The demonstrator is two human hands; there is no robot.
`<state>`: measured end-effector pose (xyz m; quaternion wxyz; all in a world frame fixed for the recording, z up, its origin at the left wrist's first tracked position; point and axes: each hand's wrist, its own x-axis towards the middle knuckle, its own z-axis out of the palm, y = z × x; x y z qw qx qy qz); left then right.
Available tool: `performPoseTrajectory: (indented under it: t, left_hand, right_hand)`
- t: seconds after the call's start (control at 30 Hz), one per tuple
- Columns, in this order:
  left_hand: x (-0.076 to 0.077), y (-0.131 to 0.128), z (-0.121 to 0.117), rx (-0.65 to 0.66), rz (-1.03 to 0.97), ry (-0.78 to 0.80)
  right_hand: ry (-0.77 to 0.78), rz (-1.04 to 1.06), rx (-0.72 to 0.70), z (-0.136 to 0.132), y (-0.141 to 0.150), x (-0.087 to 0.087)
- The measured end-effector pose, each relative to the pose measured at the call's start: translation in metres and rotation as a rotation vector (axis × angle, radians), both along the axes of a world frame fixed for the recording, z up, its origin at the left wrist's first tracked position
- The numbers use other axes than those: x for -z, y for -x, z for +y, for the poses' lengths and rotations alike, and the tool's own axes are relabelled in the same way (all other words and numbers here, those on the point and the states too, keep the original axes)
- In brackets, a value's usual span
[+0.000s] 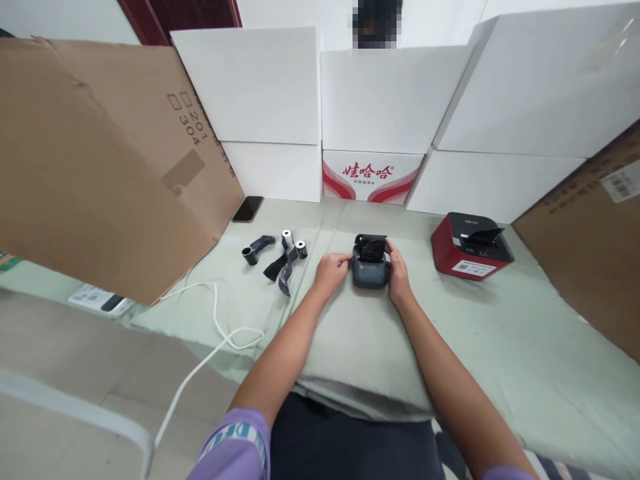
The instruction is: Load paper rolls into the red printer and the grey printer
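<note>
the small dark printer (371,275), its lid raised, sits on the tabletop (360,353) midway between near and far edges. the right hand's (399,275) grip is half closed around its right side, holding it; the left hand's (331,273) is loosely curled, fingertips at the left side, its hold impossible to tell. a red printer (470,247) stands toward the far right corner, a phone (248,209) toward the far left.

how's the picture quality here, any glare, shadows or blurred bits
Head view: mostly even light; a bright streak of glare on the upper right white box; a soft shadow by the red machine; a pixelated patch hides something at top middle.
</note>
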<state>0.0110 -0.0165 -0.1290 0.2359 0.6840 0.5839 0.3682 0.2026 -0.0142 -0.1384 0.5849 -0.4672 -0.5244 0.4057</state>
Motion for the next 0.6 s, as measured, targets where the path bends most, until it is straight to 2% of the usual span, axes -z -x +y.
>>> performPoseTrajectory:
  t: [0.2, 0.47, 0.6]
  left_hand:
    - [-0.002, 0.0, -0.001, 0.007, -0.02, 0.039]
    - [-0.001, 0.0, 0.001, 0.004, -0.035, 0.041]
    - [-0.001, 0.0, 0.004, -0.001, -0.037, 0.059]
  right_hand:
    - [0.108, -0.029, -0.016, 0.009, -0.005, 0.0]
    - [-0.012, -0.216, -0.056, 0.007, -0.008, -0.005]
    - [-0.066, -0.293, -0.012, -0.002, -0.009, -0.013]
